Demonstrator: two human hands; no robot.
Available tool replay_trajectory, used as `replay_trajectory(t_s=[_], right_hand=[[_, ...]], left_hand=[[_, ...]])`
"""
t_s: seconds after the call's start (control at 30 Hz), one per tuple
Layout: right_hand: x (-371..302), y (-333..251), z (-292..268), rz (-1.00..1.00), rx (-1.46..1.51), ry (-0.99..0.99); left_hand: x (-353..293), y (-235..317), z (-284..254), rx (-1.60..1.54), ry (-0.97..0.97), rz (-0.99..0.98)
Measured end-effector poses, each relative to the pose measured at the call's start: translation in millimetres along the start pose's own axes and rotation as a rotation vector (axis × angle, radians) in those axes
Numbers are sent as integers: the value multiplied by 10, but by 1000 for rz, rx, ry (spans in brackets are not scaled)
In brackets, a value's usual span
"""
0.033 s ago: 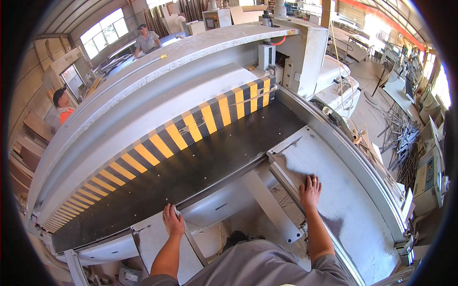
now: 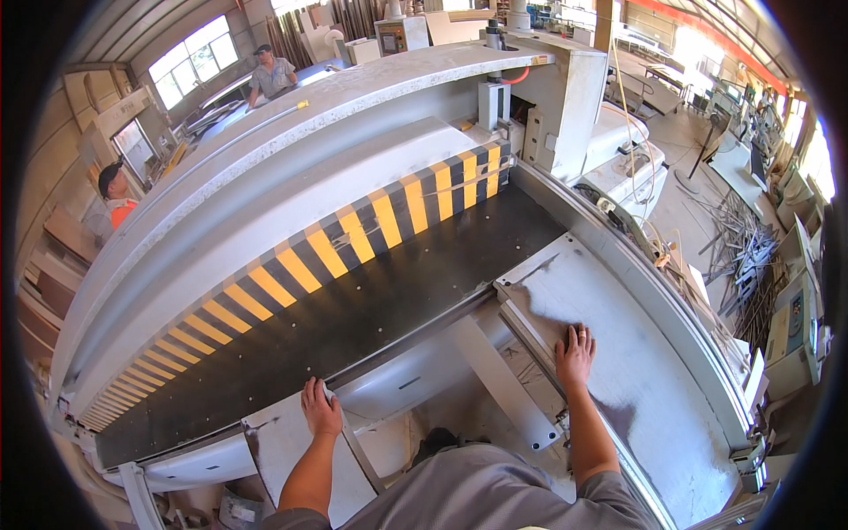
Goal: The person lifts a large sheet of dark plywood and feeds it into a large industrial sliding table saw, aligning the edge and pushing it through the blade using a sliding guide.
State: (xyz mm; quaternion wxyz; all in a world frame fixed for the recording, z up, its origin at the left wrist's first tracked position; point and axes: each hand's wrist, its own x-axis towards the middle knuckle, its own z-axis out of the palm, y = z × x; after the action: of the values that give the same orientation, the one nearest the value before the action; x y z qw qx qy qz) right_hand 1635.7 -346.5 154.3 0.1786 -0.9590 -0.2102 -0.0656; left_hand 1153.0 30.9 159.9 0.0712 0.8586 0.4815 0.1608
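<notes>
My left hand (image 2: 321, 408) rests flat near the front corner of a grey support table (image 2: 291, 446), its fingers by the edge of the machine's dark bed (image 2: 353, 309). To the right, my right hand (image 2: 575, 355) lies on a wider worn metal table (image 2: 654, 397), close to its left edge and the metal rail (image 2: 534, 344) there. Both hands have their fingers stretched out and hold nothing. Beyond the dark bed runs a beam with yellow and black stripes (image 2: 384, 219), under a long grey machine cover (image 2: 265, 115).
Two people are past the machine: a person in a grey shirt (image 2: 272, 75) and a person in orange (image 2: 120, 199). A heap of thin offcut strips (image 2: 746, 256) lies on the floor at right, near a control panel (image 2: 795, 318). Between the two tables a metal bar (image 2: 503, 384) spans a gap.
</notes>
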Motion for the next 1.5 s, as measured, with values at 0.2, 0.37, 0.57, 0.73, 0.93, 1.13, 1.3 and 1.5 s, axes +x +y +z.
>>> replay_trajectory(t_s=[0.2, 0.37, 0.57, 0.73, 0.93, 1.13, 1.3, 1.5], right_hand=[[-2, 19, 13, -5, -6, 4], [8, -12, -5, -1, 1, -4], [16, -1, 17, 1, -12, -2], [20, -28, -2, -8, -21, -8], [8, -72, -43, -22, 3, 8], [-2, -37, 24, -18, -3, -9], [-2, -15, 88, -6, -11, -7], [-4, -31, 101, 1, -26, -27]], left_hand=[[-2, -3, 9, 5, 6, 11], [-10, -20, 34, -2, 13, 11], [-12, 2, 26, 2, 4, -4], [-12, -14, 25, 1, 30, 21], [-13, 2, 16, -14, 16, -2], [-10, -6, 20, -21, 23, 4], [0, -13, 54, -19, 23, -1], [7, -42, 90, -9, 17, -5]])
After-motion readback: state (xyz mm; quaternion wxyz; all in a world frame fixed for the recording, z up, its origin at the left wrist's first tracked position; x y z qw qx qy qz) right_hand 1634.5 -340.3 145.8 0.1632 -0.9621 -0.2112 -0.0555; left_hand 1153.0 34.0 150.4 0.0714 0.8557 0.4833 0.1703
